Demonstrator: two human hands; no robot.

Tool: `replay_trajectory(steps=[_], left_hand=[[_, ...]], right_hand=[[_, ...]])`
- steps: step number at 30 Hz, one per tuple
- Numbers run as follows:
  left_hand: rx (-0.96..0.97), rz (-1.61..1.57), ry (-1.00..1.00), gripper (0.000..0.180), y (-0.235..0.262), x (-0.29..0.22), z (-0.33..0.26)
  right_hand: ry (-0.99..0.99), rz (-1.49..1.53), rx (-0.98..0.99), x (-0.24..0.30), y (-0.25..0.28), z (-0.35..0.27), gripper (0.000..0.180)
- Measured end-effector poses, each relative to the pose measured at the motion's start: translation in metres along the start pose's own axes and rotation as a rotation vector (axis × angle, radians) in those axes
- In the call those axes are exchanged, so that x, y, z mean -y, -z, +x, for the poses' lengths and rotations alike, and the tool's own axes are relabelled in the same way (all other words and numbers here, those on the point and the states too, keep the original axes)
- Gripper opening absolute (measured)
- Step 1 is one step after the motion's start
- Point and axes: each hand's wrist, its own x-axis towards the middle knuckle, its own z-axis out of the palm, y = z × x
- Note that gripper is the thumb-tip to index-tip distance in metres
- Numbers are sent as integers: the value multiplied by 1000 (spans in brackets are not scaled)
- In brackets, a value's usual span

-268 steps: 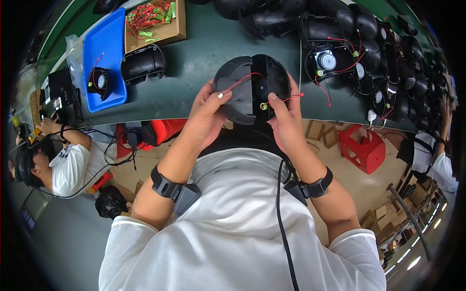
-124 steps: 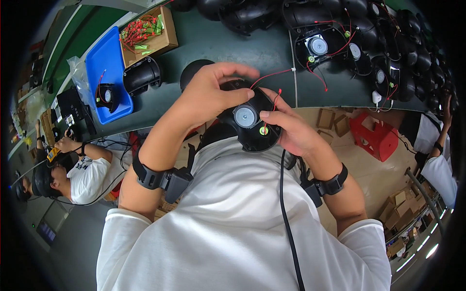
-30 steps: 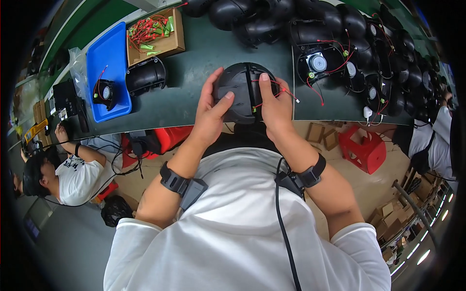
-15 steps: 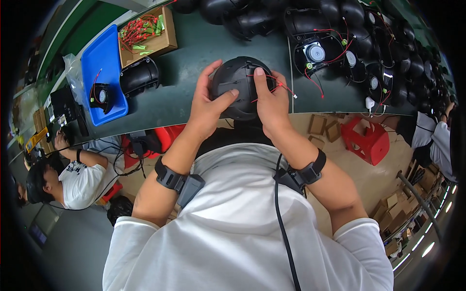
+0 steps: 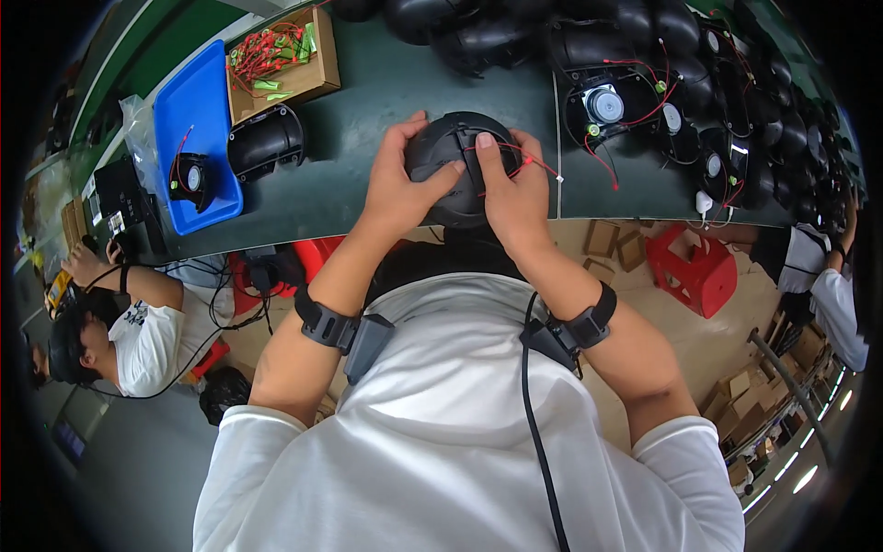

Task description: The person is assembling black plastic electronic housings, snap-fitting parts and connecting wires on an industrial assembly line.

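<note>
A round black plastic housing point(image 5: 460, 201) is gripped between my two hands above the near edge of the green bench. My left hand point(image 5: 401, 189) wraps its left side, with the thumb lying across the top. From the right, my right hand point(image 5: 511, 200) holds it, the thumb pressing near a raised seam. Thin red wires point(image 5: 537, 165) come out beside the right thumb and end in a small white connector. The fingertips beneath the housing are hidden.
At left, a blue tray point(image 5: 223, 207) holds a speaker part point(image 5: 192, 177), beside a cardboard box point(image 5: 322, 69) of red-wired pieces and a curved black shell point(image 5: 266, 144). Black housings and a speaker point(image 5: 604, 105) crowd the right. A red stool point(image 5: 692, 270) stands below; co-workers sit both sides.
My left thumb has slid slightly right and up over the housing, which has tilted a little. At left, the co-worker's hands have moved up with a yellow device.
</note>
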Motion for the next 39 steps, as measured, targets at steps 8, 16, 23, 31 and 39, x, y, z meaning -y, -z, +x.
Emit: replay_trajectory(steps=[8, 16, 23, 31, 39], left_hand=[[142, 178, -252, 72, 6, -11, 6], [126, -60, -125, 66, 0, -11, 1], [93, 145, -303, 63, 3, 3, 3], [90, 105, -286, 54, 2, 2, 5], [45, 105, -281, 52, 0, 0, 2]], right_hand=[[124, -146, -48, -11, -1, 4, 61], [189, -248, -20, -10, 0, 6, 62], [170, -306, -7, -7, 0, 5, 64], [184, -310, 8, -11, -1, 3, 65], [188, -274, 10, -9, -1, 6, 65]])
